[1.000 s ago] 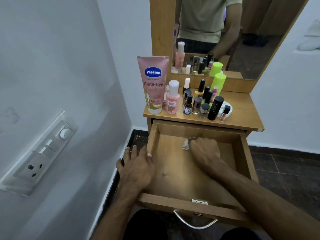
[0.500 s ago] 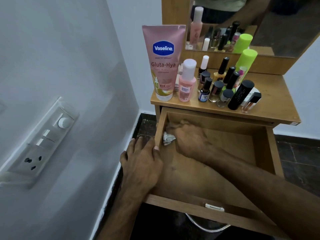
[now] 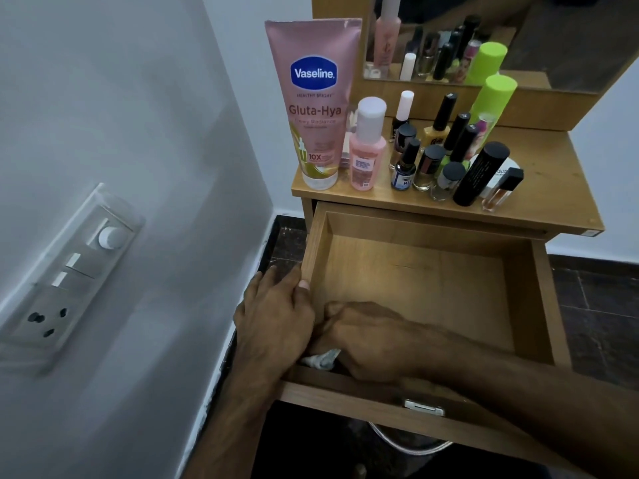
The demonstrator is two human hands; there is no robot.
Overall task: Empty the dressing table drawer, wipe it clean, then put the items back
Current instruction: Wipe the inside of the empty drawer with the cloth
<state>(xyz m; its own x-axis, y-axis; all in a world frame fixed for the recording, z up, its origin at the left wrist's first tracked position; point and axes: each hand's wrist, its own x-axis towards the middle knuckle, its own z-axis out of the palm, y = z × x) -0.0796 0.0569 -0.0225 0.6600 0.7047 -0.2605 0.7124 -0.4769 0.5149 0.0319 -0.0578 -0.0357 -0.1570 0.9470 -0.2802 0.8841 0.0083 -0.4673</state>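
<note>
**Drawer pulled out, right hand on cloth in near-left corner**

Nearest: drawer (image 3: 539, 299) front panel with a metal latch plate (image 3: 424, 407) on its top edge; curved metal handle (image 3: 408, 444) below it, partly hidden.

Right hand (image 3: 366, 340) is inside the drawer at the near-left corner, fingers curled down over a crumpled whitish cloth (image 3: 321, 359). Only a bit of the cloth shows.

Left hand (image 3: 276, 326) lies over the drawer's left wall, fingers fairly straight down the outside, thumb tip on the rim. Holds nothing.

Room: drawer floor bare from mid to back wall and over to the right wall. Left wall runs close along the white room wall, narrow dark-floor gap between.

Switch panel (image 3: 69, 281) on the wall at left: dial, two rockers, socket.

Far: tabletop (image 3: 553, 202) overhangs the drawer's back. Pink tube (image 3: 313, 98) at the left edge reads "Vaseline", "HEALTHY BRIGHT", "Gluta-Hya", "10X". Just right: pink bottle (image 3: 367, 150), label unreadable. Then clustered nail polish bottles (image 3: 423, 164), black cylinder (image 3: 480, 172), green-capped can (image 3: 492, 98). Mirror (image 3: 570, 46) behind.
</note>
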